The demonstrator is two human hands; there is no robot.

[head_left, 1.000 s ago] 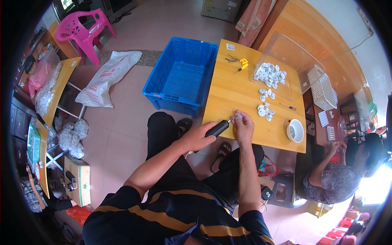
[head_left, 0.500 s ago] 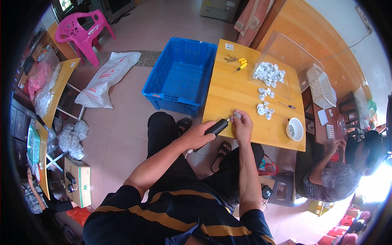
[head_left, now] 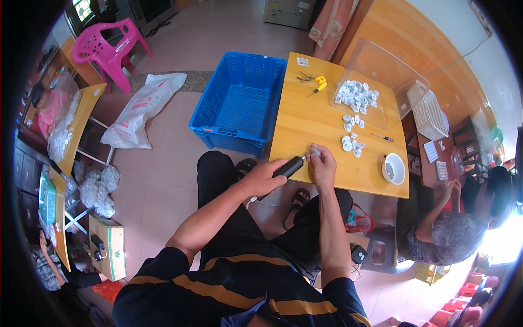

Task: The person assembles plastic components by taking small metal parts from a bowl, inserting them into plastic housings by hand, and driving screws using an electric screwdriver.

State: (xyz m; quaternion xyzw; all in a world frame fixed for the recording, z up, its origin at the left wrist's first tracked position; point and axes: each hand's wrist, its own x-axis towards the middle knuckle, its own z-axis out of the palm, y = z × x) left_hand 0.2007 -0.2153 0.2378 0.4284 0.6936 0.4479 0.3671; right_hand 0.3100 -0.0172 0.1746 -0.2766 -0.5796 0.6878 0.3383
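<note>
My left hand (head_left: 263, 180) is wrapped round a black electric screwdriver (head_left: 289, 167), its bit pointing up to the right. At the near edge of the wooden table (head_left: 306, 117), my right hand (head_left: 324, 170) pinches a small whitish part (head_left: 314, 153), mostly covered by the fingers. The bit's tip meets or nearly meets that part. Beyond my right hand lie several loose white round plastic parts (head_left: 352, 146). More of them are heaped (head_left: 357, 96) at a clear plastic bin (head_left: 384, 65). A white bowl (head_left: 394, 169) with small metallic pieces stands at the right corner.
Left of the table sits a blue crate (head_left: 238, 136). A yellow-handled screwdriver (head_left: 318, 88) and a thin screwdriver (head_left: 383, 137) lie on the tabletop. To the right, another person (head_left: 449, 234) works at a dark table. A white sack (head_left: 143, 111) and pink chair (head_left: 111, 52) are farther left.
The view has shifted very slightly. Both hands keep their grips, and the screwdriver stays at the small part in my right fingers.
</note>
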